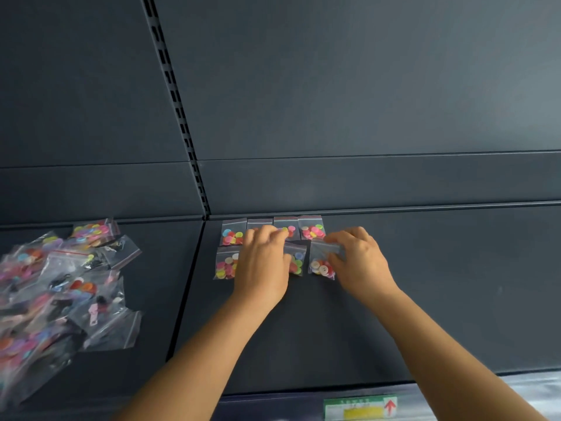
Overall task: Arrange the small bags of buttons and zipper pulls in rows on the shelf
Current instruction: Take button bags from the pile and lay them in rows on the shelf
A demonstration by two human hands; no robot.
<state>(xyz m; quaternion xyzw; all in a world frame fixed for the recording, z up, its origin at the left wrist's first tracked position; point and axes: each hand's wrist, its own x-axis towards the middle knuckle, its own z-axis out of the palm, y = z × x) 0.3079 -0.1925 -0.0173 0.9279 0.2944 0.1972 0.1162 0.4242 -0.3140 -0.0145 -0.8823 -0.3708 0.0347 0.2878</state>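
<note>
Pinching a button bag (322,259), right hand (358,259).

Shelf (394,299): dark grey, looks painted metal, matt, smooth. Back panel (364,86): same matt finish w/ slotted upright (179,117). Bags (312,227): clear glossy plastic film, crinkly, red zip strips. Buttons (230,237): shiny coloured plastic. Price label (359,408): paper, glossy.
</note>
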